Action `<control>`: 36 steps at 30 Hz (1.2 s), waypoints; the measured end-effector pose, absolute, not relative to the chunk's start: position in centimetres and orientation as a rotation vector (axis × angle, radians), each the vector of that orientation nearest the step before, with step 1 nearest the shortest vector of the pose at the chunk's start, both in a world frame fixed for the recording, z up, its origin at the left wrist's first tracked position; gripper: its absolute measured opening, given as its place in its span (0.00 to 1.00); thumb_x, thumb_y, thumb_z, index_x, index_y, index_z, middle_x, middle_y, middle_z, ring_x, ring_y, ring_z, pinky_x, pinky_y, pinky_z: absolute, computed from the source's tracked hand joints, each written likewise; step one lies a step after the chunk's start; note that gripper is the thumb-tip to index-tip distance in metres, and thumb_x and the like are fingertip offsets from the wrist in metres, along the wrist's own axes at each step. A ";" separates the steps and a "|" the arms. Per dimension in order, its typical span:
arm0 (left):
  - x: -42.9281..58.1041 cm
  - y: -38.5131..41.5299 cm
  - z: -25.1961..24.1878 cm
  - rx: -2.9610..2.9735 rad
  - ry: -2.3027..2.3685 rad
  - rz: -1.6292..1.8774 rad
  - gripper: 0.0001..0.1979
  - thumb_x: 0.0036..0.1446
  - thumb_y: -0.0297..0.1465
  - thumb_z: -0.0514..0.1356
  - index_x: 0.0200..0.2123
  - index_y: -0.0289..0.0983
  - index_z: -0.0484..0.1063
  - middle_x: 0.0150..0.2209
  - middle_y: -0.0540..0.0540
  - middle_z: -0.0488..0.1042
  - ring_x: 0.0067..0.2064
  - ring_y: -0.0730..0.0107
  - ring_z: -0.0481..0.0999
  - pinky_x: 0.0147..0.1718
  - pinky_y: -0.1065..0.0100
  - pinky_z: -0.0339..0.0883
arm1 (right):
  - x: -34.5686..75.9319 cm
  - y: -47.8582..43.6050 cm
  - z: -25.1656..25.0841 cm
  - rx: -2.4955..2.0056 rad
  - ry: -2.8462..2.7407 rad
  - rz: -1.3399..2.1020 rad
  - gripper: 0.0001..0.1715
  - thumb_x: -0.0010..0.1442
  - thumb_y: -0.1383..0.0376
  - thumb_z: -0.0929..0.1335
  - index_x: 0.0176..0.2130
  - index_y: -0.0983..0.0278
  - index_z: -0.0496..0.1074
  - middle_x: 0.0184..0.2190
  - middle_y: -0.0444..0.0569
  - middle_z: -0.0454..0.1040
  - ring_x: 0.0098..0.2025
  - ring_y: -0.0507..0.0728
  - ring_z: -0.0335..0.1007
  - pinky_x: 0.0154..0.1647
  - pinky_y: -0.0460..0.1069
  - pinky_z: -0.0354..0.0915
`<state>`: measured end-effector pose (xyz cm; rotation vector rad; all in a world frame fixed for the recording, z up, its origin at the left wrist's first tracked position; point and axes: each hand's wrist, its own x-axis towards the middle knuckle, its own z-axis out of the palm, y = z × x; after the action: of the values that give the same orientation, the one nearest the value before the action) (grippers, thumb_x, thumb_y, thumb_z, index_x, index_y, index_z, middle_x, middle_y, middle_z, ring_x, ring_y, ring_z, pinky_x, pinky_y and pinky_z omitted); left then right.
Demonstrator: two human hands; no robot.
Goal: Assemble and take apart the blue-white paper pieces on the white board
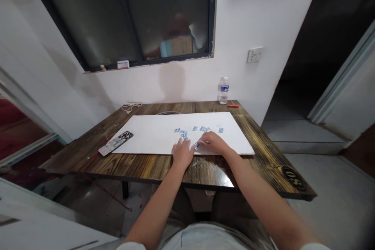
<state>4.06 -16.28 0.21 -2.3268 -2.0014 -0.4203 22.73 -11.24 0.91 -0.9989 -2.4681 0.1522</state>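
On a white board (152,133) lie several small white pieces with blue outlines (221,130), some loosely grouped near the middle. My left hand (183,153) rests on the board's near edge, fingers apart, fingertips touching or just beside a blue-outlined group (183,135). Its thumb reaches toward one small blue-and-white piece (196,146) lying between my hands. From the right, my right hand (213,142) bends over with its fingers closed together at that same piece. What the pieces are is too small to make out.
A phone (117,143) lies across the board's left edge. Behind the board are a white cord (131,105), a water bottle (224,91) and a red pen (233,106). The dark wooden table (134,168) carries a round "80" plate (293,177) at the right corner.
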 end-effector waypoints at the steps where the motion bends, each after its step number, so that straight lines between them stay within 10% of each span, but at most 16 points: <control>1: 4.1 -16.3 0.3 -2.322 -1.996 -0.436 0.19 0.66 0.41 0.49 0.53 0.41 0.71 0.60 0.44 0.68 0.65 0.53 0.59 0.58 0.51 0.56 | 22.7 -11.2 0.9 -1.039 -2.446 0.144 0.21 0.68 0.60 0.60 0.34 0.63 0.79 0.31 0.50 0.79 0.37 0.55 0.70 0.42 0.47 0.58; 14: 4.1 -16.4 0.4 -2.226 -2.103 -0.280 0.26 0.65 0.43 0.46 0.62 0.38 0.62 0.65 0.38 0.59 0.67 0.51 0.54 0.60 0.48 0.52 | 26.4 -10.3 0.6 -1.826 -1.835 0.076 0.22 0.63 0.68 0.60 0.53 0.60 0.73 0.53 0.51 0.74 0.53 0.61 0.67 0.51 0.53 0.59; 26: 4.2 -16.9 0.9 -2.129 -2.070 -0.319 0.27 0.64 0.48 0.47 0.59 0.40 0.67 0.56 0.36 0.69 0.57 0.47 0.63 0.53 0.46 0.56 | 26.3 -11.2 1.3 -2.098 -1.913 0.119 0.19 0.65 0.57 0.61 0.41 0.60 0.79 0.43 0.57 0.78 0.49 0.65 0.68 0.47 0.57 0.59; 36: 4.1 -16.5 0.5 -2.084 -2.233 -0.240 0.34 0.63 0.50 0.44 0.63 0.33 0.60 0.65 0.31 0.58 0.66 0.41 0.53 0.59 0.40 0.48 | 26.3 -11.1 0.9 -2.191 -1.840 0.090 0.22 0.66 0.57 0.60 0.44 0.68 0.76 0.45 0.64 0.75 0.54 0.69 0.65 0.52 0.61 0.56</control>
<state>4.10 -16.49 0.50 -2.0837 -2.2330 -0.2396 26.26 -11.07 0.94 -2.1905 -1.8405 0.0902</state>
